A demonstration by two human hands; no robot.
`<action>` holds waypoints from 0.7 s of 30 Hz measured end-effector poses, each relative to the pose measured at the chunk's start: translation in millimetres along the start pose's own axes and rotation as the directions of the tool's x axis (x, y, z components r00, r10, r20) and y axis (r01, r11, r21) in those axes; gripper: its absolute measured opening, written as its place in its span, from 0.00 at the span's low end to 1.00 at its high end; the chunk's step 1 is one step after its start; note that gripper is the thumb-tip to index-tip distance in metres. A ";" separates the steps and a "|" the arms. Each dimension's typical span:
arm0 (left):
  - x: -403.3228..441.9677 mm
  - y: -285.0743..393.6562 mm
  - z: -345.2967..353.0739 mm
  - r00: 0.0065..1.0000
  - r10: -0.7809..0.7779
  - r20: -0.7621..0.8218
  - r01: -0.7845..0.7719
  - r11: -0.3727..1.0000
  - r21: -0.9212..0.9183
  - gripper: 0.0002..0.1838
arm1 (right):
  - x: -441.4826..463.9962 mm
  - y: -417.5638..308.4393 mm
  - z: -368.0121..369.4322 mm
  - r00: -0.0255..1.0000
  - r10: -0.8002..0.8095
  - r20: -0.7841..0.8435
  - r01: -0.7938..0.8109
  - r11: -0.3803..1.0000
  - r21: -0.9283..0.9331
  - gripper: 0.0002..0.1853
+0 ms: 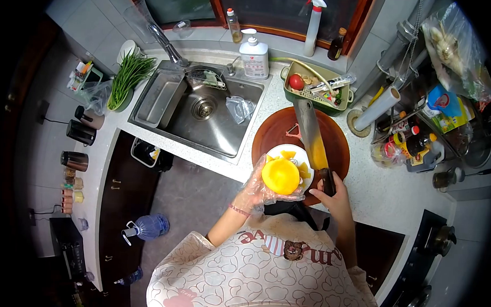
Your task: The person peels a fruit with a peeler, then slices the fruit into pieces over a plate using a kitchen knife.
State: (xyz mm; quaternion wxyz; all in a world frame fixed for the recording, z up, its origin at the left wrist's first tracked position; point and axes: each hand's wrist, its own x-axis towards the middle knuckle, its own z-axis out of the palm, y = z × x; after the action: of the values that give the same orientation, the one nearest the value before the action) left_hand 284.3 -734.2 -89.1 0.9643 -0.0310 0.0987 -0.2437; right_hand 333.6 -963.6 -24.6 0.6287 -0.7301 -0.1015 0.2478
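Observation:
My left hand [255,193], in a clear plastic glove, is closed around a round, smooth yellow fruit [281,176] that looks peeled; its exact kind is unclear. Just under the fruit is a white plate [308,183] with several yellow-orange pieces on it. The plate is over a round brown cutting board [268,130]. My bare right hand [336,199] grips the dark handle of a cleaver [311,131]. Its broad blade points away from me, tilted over the board, with a yellow reflection or smear near the handle. A small reddish peeler-like item [294,132] lies on the board.
A steel sink [232,134] is at the left of the board. Behind the board stands a green basket [325,106] with a tomato [296,81] and other items. Bottles and jars [413,143] crowd the right side. Green chives [126,79] stand left of the sink.

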 end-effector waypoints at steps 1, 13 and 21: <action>-0.2 -0.7 1.7 1.000 0.015 -0.022 -0.016 0.999 -0.037 0.41 | -1.0 -0.7 1.0 1.000 0.000 0.000 0.000 1.000 -0.001 0.16; 2.6 -1.4 1.3 0.965 0.263 -0.023 -0.231 0.882 0.410 0.36 | -16.9 -3.1 -2.1 0.996 0.090 0.013 -0.091 0.994 0.058 0.10; -7.9 -7.4 13.9 0.968 0.249 -0.030 -0.196 0.825 0.530 0.35 | -32.7 -23.3 -32.8 0.960 -0.200 0.197 0.258 0.904 -0.342 0.11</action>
State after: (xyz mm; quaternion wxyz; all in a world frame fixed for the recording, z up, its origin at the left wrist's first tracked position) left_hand 276.9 -736.8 -73.3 0.9520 0.2558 0.0785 -0.1484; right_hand 325.4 -1002.8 8.5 0.4973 -0.7949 -0.2801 0.2058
